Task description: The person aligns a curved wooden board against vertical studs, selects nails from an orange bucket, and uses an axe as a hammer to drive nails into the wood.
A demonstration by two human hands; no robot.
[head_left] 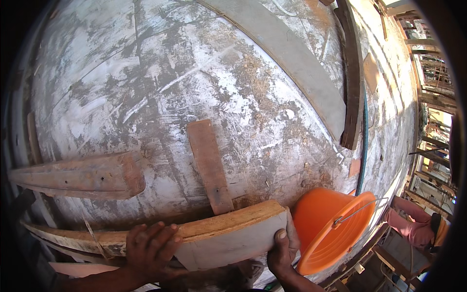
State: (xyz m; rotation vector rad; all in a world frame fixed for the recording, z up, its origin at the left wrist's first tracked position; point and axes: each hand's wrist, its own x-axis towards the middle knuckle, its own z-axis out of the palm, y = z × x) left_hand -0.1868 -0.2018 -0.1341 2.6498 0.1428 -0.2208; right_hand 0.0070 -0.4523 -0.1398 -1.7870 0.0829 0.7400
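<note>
A thick wooden board (228, 243) with a smooth grey near face and a raw wood top edge lies across the front. At its right end, my right hand (284, 250) grips the corner, thumb on the grey face and fingers round the end. My left hand (153, 250) is on its left part, fingers over the top edge and thumb low on the near side. A long rough timber (73, 237) runs on to the left; my left hand hides where the two meet, so I cannot tell whether they are one piece.
An orange bucket (316, 214) lies tipped beside my right hand. Beyond the board are a flat wood strip (209, 160), a heavy beam (87, 175), a grey panel (292, 58), a dark timber (352, 78) and a hose (365, 146). A person's pink-clothed leg (411, 221) shows at right.
</note>
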